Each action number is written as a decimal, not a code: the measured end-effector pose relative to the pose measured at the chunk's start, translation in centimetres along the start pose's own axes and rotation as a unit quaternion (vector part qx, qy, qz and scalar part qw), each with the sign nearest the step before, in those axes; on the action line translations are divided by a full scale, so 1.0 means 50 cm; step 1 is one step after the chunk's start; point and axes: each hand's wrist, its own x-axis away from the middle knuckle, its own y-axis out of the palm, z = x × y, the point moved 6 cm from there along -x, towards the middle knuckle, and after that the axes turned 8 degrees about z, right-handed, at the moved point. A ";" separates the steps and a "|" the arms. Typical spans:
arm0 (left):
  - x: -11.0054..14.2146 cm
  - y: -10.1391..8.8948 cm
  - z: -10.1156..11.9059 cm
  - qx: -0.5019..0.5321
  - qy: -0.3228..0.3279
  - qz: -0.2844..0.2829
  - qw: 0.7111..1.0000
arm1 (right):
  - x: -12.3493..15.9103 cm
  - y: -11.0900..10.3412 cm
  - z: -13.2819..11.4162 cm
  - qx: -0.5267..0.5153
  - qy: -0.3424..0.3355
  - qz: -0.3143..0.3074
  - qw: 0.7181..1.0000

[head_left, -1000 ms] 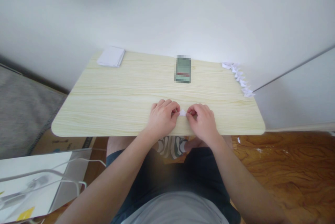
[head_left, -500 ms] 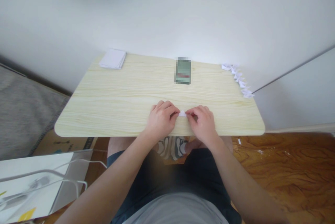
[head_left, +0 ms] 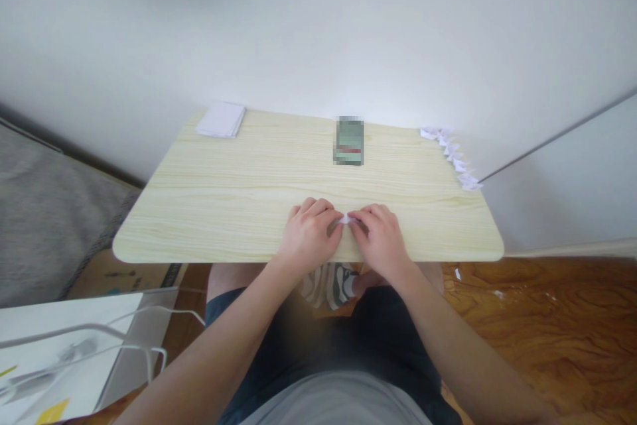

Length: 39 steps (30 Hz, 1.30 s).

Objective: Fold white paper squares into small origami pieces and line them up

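A small piece of folded white paper (head_left: pixel 345 219) is pinched between my two hands, just above the front part of the table (head_left: pixel 239 213). My left hand (head_left: pixel 311 229) grips its left end with thumb and fingertips. On the other side my right hand (head_left: pixel 377 234) pinches the right end, fingers closed. Most of the paper is hidden by the fingertips, so its exact shape cannot be made out.
Several folded white paper pieces (head_left: pixel 454 157) line the table's right edge. A stack of white paper (head_left: pixel 221 120) lies at the back left. A blurred green packet (head_left: pixel 350 140) sits at the back middle, near the wall. White cables (head_left: pixel 89 329) hang at lower left.
My hands have drawn closer together on the folded paper, covering more of it. The whole view has shifted slightly.
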 end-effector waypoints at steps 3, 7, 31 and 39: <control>-0.002 0.002 -0.001 -0.003 0.003 0.005 1.000 | -0.005 0.000 0.002 -0.012 -0.014 -0.004 1.000; -0.009 0.005 -0.002 -0.006 0.006 0.008 1.000 | -0.013 0.001 0.005 -0.024 -0.018 0.001 1.000; -0.261 0.051 -0.168 0.381 -0.130 -0.029 0.915 | -0.270 0.085 0.079 -0.272 0.103 -0.044 0.956; -0.258 0.055 -0.184 0.478 -0.153 -0.030 0.865 | -0.272 0.102 0.080 -0.325 0.132 -0.053 0.935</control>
